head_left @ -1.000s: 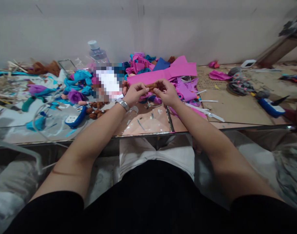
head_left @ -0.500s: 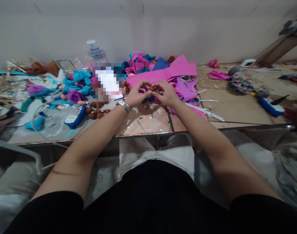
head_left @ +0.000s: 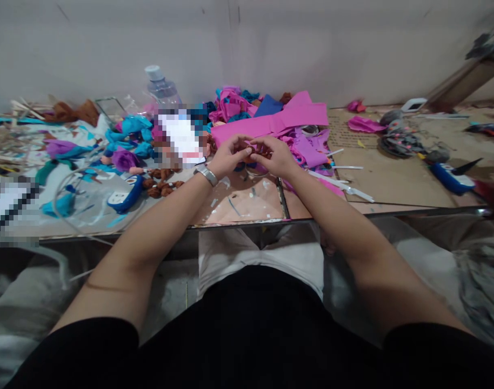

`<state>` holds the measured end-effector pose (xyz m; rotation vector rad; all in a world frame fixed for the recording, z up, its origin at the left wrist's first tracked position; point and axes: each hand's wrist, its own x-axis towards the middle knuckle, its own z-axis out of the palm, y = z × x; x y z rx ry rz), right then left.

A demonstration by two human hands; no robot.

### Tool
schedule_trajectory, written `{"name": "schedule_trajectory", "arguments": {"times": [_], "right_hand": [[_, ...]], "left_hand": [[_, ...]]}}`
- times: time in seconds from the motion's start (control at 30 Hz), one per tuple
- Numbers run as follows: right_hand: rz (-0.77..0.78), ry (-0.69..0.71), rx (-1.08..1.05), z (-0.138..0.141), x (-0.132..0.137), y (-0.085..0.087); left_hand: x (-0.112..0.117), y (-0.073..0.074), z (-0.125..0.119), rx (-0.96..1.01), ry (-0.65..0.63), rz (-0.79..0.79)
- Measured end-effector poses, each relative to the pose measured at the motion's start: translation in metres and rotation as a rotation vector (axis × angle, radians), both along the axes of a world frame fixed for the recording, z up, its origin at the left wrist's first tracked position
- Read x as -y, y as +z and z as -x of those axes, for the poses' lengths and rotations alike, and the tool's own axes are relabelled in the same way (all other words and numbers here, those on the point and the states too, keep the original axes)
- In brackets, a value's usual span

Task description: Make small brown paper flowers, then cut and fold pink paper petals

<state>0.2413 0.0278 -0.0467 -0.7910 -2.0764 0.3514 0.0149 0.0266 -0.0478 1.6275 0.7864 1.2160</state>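
Observation:
My left hand (head_left: 232, 155), with a metal watch at its wrist, is closed with its fingertips on a small brown crumpled piece (head_left: 252, 152). From the other side my right hand (head_left: 276, 156) pinches the same piece; the fingers hide most of it. Below the hands a ring-shaped thing (head_left: 258, 172) shows partly on the table. Several brown crumpled balls (head_left: 161, 186) lie left of my left wrist. Just beyond my hands stretches a strip of pink paper or fabric (head_left: 267, 125), with purple pieces (head_left: 309, 147) right of my right hand.
A clear bottle (head_left: 161, 89) with a white cap stands near the wall. Blue-and-white devices (head_left: 125, 194) sit at both sides. Blue and purple scraps cover the left; white sticks (head_left: 358, 193) lie right. A pixelated bright screen (head_left: 184, 138) is left of my hands. People sit at both sides.
My fingers have shifted slightly around the brown piece, with the right fingers a little nearer the left. At the far left a pixelated, screen-like patch now covers where another person's hand showed.

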Motion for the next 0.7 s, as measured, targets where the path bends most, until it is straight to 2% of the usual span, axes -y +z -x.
{"name": "schedule_trajectory", "arguments": {"times": [0.2,0.33,0.5,0.7], "right_hand": [[0.103,0.024,-0.127,-0.0012,0.002,0.0011],[0.15,0.023,-0.135,-0.0002,0.0019,0.0018],[0.163,-0.017,-0.092,-0.0006,0.0012,0.0033],[0.148,0.022,-0.092,-0.001,0.006,0.0075]], "left_hand": [[-0.0107,-0.0046,0.0034,0.081,0.048,0.046],[-0.0106,-0.0037,0.0032,0.112,0.058,0.069],[-0.008,-0.0021,0.0025,0.1,0.021,0.072],[-0.0032,0.0003,0.0028,0.036,-0.023,0.039]]}}
